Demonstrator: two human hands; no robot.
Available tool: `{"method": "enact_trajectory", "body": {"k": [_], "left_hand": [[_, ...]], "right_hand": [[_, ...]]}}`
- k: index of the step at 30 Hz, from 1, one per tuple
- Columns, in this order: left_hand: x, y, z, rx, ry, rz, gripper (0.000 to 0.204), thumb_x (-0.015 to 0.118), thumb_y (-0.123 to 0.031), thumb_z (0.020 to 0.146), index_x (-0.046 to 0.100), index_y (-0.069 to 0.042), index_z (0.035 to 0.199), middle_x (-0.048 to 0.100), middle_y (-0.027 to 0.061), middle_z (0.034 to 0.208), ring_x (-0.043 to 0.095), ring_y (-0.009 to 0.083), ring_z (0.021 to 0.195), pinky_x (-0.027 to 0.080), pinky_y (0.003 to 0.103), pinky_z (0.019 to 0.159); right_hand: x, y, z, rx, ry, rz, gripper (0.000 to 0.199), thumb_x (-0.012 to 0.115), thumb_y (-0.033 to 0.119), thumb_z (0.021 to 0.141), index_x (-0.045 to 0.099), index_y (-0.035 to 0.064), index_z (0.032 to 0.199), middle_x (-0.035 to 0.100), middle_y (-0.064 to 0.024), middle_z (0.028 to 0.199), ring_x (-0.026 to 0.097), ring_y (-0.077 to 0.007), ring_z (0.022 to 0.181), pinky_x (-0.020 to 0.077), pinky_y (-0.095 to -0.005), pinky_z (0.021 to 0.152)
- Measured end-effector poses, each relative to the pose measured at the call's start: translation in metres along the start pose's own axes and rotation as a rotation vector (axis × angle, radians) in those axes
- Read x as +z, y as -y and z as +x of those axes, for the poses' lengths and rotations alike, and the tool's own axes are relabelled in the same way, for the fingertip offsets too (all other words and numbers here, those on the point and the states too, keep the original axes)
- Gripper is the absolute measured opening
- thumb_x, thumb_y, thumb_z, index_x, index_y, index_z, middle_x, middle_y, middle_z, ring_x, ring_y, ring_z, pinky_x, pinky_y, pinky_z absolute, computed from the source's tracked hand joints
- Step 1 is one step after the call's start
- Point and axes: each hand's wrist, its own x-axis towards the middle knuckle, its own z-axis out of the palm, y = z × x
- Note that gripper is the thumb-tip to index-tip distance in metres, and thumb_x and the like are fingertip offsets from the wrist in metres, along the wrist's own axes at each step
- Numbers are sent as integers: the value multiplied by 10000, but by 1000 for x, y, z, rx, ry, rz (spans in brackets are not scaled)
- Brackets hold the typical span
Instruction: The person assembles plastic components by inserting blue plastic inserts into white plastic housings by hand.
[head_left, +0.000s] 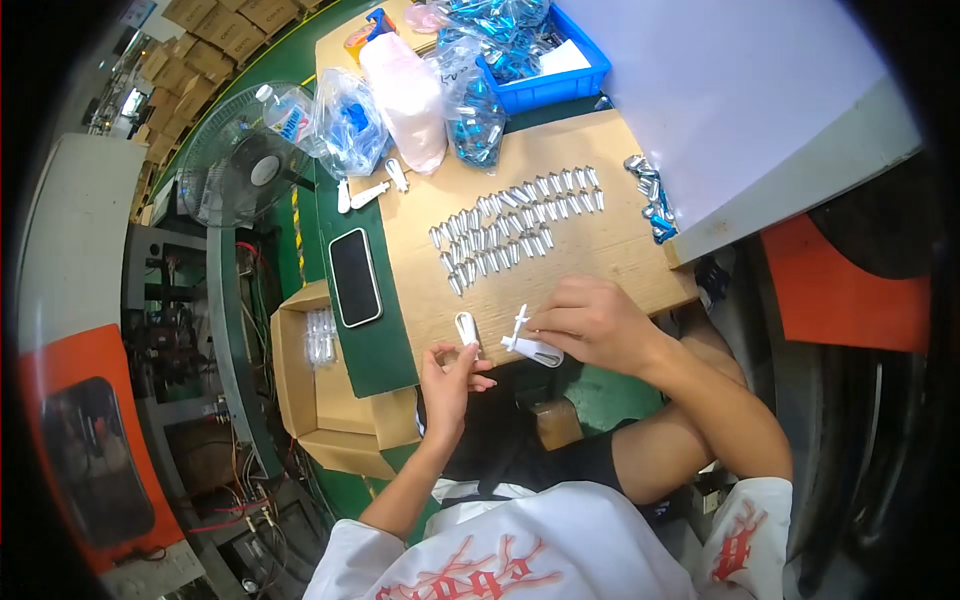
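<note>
Near the front edge of the cardboard-covered table, my left hand [447, 382] has its fingers closed at the lower end of a white loop-shaped plastic piece [465, 325]. To its right, my right hand [595, 322] pinches a small white plastic piece [520, 318] with a thin stem. Just under those fingertips is another white plastic piece [538, 352] with a dark slot; whether the two are joined I cannot tell. Beyond both hands, several small silver metal pieces [500, 240] lie in slanting rows on the cardboard [600, 260].
A phone [356, 278] lies left of the cardboard, with several white pieces [370, 194] behind it. Plastic bags [350, 130] and a blue bin [560, 85] stand at the back. Loose metal pieces [655, 200] lie by the right-hand panel. An open carton [345, 440] sits lower left.
</note>
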Motion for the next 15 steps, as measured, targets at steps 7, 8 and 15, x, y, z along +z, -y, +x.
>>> {"method": "enact_trajectory", "body": {"k": [7,8,15], "left_hand": [[-16,-1,-6,294,-100,194,210,577,-175,990,396,-68,988,606,67,655,509,119,433,385,192,396],[-16,-2,-10,338,-88,124,154,551,-168,1004,474,-35,1020,593,52,687,513,107,501,421,196,470],[13,-31,-16,124,402,69,273,542,-210,1004,626,8,1145,681,67,1026,629,112,895,473,258,798]], "right_hand": [[5,-1,-1,60,40,-10,100,732,157,766,704,77,819,633,-58,775,623,-247,762,506,-371,677],[6,0,-1,63,42,-12,100,732,157,766,704,77,819,633,-58,775,623,-247,762,506,-371,677],[6,9,-1,86,45,60,112,765,104,753,717,66,846,623,-59,762,606,-244,716,488,-366,639]]}}
